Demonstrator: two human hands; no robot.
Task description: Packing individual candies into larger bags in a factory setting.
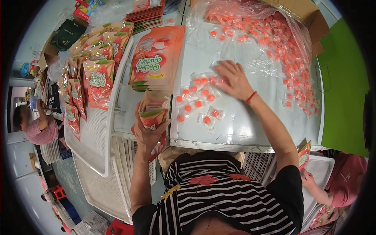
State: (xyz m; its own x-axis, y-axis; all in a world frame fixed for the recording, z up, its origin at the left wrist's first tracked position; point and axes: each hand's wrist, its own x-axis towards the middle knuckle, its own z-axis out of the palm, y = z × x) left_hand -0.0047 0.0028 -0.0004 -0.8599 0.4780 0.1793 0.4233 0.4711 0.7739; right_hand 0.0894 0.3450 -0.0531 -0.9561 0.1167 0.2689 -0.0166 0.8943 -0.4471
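Two hands: left (148,137) grips a pouch (152,118), right (237,83), half-spread, touches candies (198,103) well inside the table edge (235,147).

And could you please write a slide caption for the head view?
The left hand holds an open pouch while the right hand is at wrapped red candies on a pale tabletop.
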